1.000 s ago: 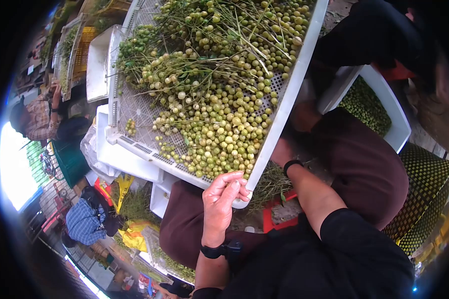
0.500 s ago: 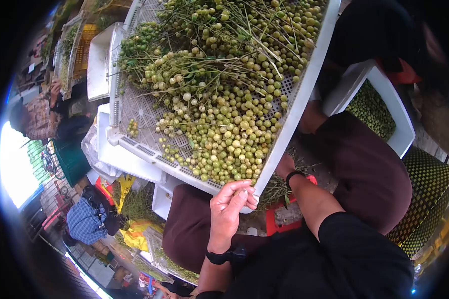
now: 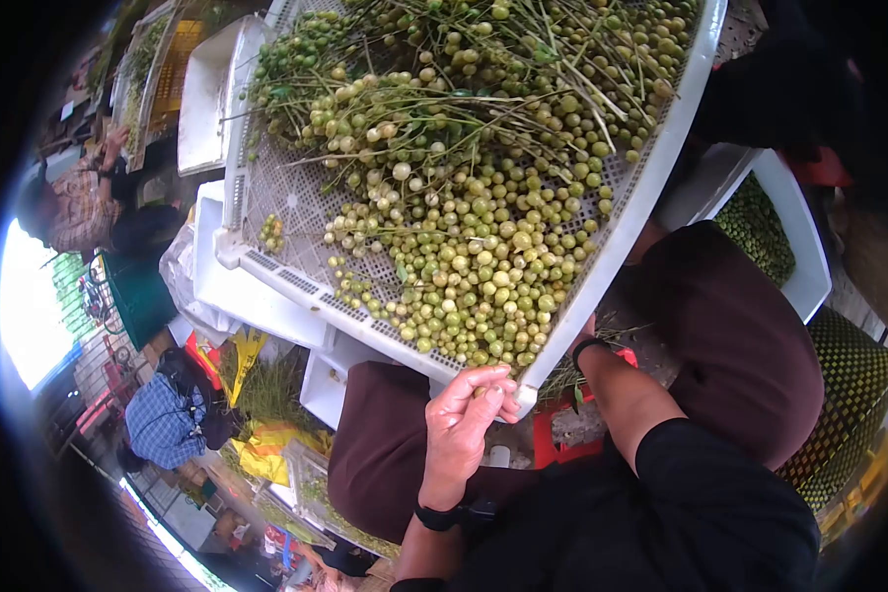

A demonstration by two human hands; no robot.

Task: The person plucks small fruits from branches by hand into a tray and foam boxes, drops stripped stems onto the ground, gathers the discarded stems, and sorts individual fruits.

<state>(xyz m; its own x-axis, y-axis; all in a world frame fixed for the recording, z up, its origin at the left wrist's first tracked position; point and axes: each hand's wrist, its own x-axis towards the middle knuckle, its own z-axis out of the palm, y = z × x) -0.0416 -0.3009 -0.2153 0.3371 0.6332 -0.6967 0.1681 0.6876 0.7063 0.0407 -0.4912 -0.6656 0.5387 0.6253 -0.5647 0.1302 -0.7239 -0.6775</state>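
Observation:
Pinched fingers of my left hand are at the near corner of a white mesh tray, closed on something small and greenish that I cannot make out. Loose round yellow-green fruits lie piled in the tray just beyond the hand. Thin stems with fruits still on them lie across its far part. Of my right hand, only a sliver by the wrist shows below the tray's right edge. The tray hides its fingers and whatever they touch.
A white box of small green fruits stands at the right, near a black-and-yellow woven basket. White foam boxes are left of the tray. Cut stems lie by a yellow bag. Other people sit at the left.
The tray and its fruits have shifted right in view, and my left hand has moved slightly right with the tray corner. My right hand has slipped further behind the tray's edge.

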